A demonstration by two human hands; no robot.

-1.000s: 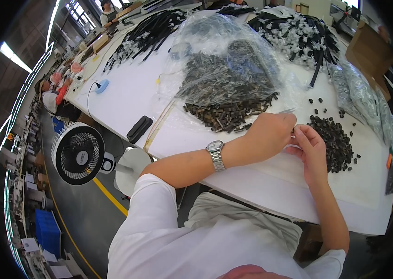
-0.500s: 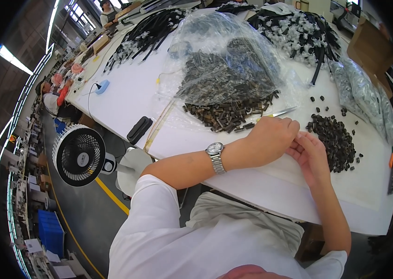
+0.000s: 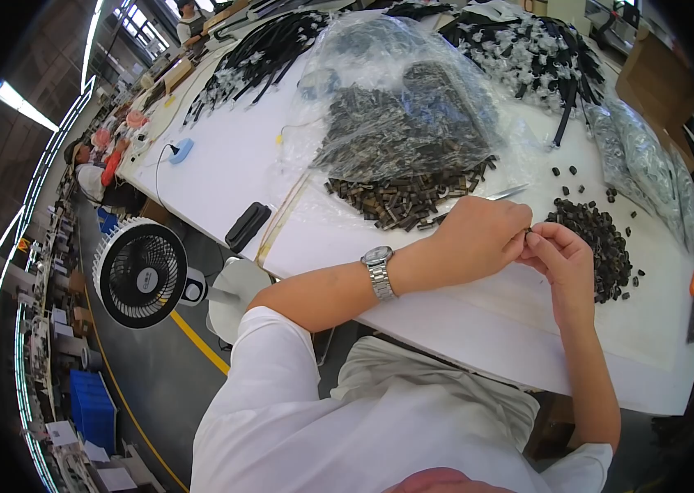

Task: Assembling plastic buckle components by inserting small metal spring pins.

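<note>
My left hand, with a metal watch at its wrist, is closed and turned toward my right hand. The two hands meet at the fingertips over the white table. Between them a tiny dark piece shows at the right thumb and forefinger, which are pinched. What the left fingers grip is hidden behind the hand. Just right of my hands lies a pile of small black plastic pieces. Beyond the left hand, small brownish-black pieces spill out of a large clear plastic bag.
A slim pointed metal tool lies past my left hand. Bundles of black straps and more straps are at the back. A black case rests by the left edge, near a fan. Clear bags stand right.
My right hand has risen slightly, its fingers now curled into a pinch. The left hand has shifted a little right, and a dark piece now shows between the fingertips.
</note>
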